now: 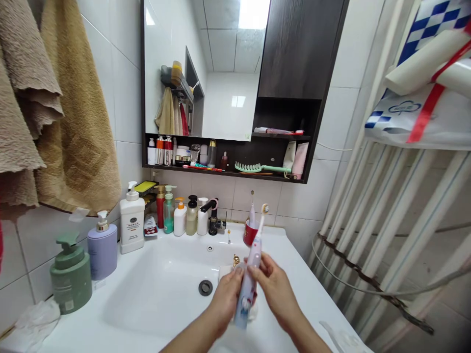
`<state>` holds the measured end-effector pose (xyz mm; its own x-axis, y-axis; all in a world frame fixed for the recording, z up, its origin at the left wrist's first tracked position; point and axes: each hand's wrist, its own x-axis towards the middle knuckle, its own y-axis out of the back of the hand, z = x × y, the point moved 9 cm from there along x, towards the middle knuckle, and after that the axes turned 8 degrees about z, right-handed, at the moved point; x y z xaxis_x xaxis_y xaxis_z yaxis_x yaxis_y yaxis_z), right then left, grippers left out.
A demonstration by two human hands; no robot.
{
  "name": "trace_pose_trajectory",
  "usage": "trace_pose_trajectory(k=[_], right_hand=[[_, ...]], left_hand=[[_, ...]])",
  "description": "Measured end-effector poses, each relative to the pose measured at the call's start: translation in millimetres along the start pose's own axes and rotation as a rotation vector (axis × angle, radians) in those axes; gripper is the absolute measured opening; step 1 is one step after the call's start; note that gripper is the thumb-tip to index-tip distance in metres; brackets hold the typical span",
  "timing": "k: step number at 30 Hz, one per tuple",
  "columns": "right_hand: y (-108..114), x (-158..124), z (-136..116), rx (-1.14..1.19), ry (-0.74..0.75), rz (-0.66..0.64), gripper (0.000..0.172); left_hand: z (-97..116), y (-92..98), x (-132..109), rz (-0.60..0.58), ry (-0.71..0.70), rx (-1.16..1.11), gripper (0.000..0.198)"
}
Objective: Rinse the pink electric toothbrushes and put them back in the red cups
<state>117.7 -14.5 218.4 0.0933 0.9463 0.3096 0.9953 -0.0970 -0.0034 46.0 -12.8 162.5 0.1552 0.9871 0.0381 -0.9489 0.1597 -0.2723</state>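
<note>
An electric toothbrush [247, 284] with a pale pink and blue handle stands tilted over the right part of the white sink, its brush head up. My left hand [227, 296] is closed around the handle from the left. From the right, my right hand [274, 287] grips the same handle near its upper part, thumb on the front. Behind the brush head is a red cup [250, 234] holding another toothbrush [252, 215]. Partly hidden behind my hands, a small gold-coloured item [236, 260] and something white sit on the sink's right side.
The sink [147, 294] has a dark drain [205, 288] and a black faucet [213, 218]. Pump bottles line its back and left edges, including a green one [71, 277]. A mirror cabinet [224, 174] hangs above. Towels [75, 108] hang left; radiator pipes [390, 206] stand right.
</note>
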Motion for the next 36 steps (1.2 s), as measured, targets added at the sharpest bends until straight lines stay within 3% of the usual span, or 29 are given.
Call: trace_pose_trajectory(k=[4, 6, 9, 14, 20, 22, 25, 30, 36], right_hand=[[34.3, 41.9, 7.1, -0.099, 0.144, 0.252, 0.046], [37.4, 57.4, 27.8, -0.287, 0.139, 0.29, 0.045], [35.1, 66.1, 65.3, -0.379, 0.108, 0.303, 0.045], [30.9, 59.6, 104.4, -0.493, 0.095, 0.294, 0.036], [35.2, 55.1, 109.5, -0.528, 0.123, 0.297, 0.03], [46.1, 58.8, 105.6, -0.529, 0.123, 0.319, 0.03], [72.8, 74.1, 96.9, -0.53, 0.106, 0.349, 0.032], [123.3, 121.6, 82.6, -0.553, 0.07, 0.402, 0.04], [147.3, 180.0, 94.1, -0.567, 0.044, 0.406, 0.032]], left_hand=[[-13.6, 36.3, 23.2, 0.226, -0.065, 0.516, 0.034], [-25.7, 38.3, 31.5, 0.245, -0.116, 0.721, 0.037], [-45.6, 27.5, 41.0, 0.233, -0.179, 0.912, 0.045], [-67.2, 16.1, 56.0, 0.198, -0.188, 1.048, 0.044], [-67.8, 17.5, 66.3, 0.195, -0.233, 0.985, 0.036], [-61.6, 5.2, 69.7, 0.156, -0.281, 0.933, 0.033], [-42.0, -27.8, 80.5, 0.08, -0.407, 0.838, 0.029], [-15.5, -80.4, 124.3, 0.035, -0.493, 0.834, 0.028], [-23.9, -100.2, 185.4, 0.063, -0.423, 0.903, 0.029]])
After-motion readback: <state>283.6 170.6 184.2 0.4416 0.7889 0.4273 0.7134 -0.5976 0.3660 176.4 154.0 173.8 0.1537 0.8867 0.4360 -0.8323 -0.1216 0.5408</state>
